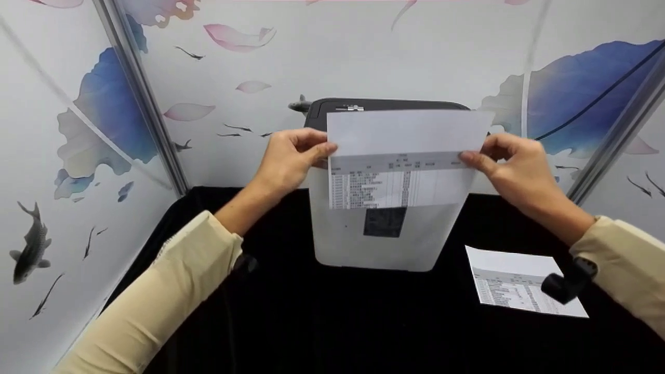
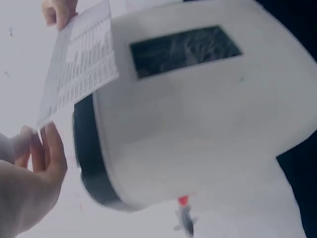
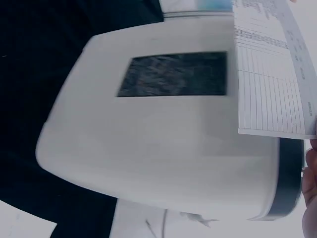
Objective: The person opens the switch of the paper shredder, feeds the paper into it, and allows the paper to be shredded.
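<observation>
Both hands hold one printed sheet of paper [image 1: 405, 135] by its side edges. My left hand [image 1: 291, 158] pinches the left edge between thumb and fingers; my right hand [image 1: 519, 171] pinches the right edge the same way. The sheet has a blank band on top and a grey-headed table of print below. Behind it stands a white paper shredder [image 1: 384, 254] with a dark top [image 1: 395, 103], partly hidden by the sheet. In the left wrist view, the sheet [image 2: 84, 59] hangs in front of the shredder's upper end. Shredded bits show through the dark window [image 3: 173, 74].
A second printed sheet [image 1: 519, 285] lies on the black cloth [image 1: 337, 322] to the right of the shredder. White panels [image 1: 363, 52] painted with fish and petals stand behind and at both sides, joined by metal posts [image 1: 140, 93]. A dark cable [image 1: 597, 98] runs along the right panel.
</observation>
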The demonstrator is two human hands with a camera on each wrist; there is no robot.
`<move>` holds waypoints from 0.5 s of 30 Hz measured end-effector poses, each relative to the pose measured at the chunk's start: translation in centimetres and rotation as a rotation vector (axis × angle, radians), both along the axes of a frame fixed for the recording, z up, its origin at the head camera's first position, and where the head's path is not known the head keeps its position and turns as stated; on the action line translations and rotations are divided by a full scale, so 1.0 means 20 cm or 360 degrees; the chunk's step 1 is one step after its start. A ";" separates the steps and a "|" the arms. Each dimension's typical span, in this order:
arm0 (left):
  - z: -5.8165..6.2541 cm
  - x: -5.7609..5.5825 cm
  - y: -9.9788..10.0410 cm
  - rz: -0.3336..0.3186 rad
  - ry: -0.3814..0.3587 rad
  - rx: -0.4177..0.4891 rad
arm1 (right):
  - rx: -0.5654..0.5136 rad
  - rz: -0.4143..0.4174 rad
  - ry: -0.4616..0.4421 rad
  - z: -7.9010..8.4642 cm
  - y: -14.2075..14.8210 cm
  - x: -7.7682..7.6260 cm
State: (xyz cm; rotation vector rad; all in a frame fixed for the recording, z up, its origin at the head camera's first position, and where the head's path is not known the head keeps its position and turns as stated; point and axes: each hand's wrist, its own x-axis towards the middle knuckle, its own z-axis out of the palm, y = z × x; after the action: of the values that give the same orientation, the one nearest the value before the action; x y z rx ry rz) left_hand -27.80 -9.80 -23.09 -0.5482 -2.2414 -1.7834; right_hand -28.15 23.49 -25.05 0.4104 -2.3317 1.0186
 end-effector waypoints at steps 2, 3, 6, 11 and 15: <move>0.03 -0.02 -0.01 -0.0035 0.0015 -0.0009 | -0.0033 -0.0003 -0.0003 0.04 0.00 -0.01; 0.04 -0.03 -0.02 -0.0034 0.0016 -0.0021 | -0.0042 0.0000 -0.0003 0.06 -0.01 -0.02; 0.10 -0.06 -0.02 0.0009 -0.0021 -0.0022 | -0.0070 0.0007 0.0002 0.11 -0.02 -0.04; 0.21 -0.11 -0.01 0.0146 -0.0060 -0.0004 | -0.0140 0.0000 0.0061 0.20 -0.04 -0.07; 0.30 -0.13 0.00 0.0207 0.0004 -0.0011 | -0.0220 -0.0004 0.0079 0.27 -0.05 -0.11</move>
State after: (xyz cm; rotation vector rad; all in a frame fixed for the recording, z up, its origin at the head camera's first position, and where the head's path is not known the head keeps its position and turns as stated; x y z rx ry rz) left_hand -30.50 -9.70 -17.18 -0.3961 -2.2272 -1.7109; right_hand -30.44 22.43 -19.73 0.3743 -2.2016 1.1475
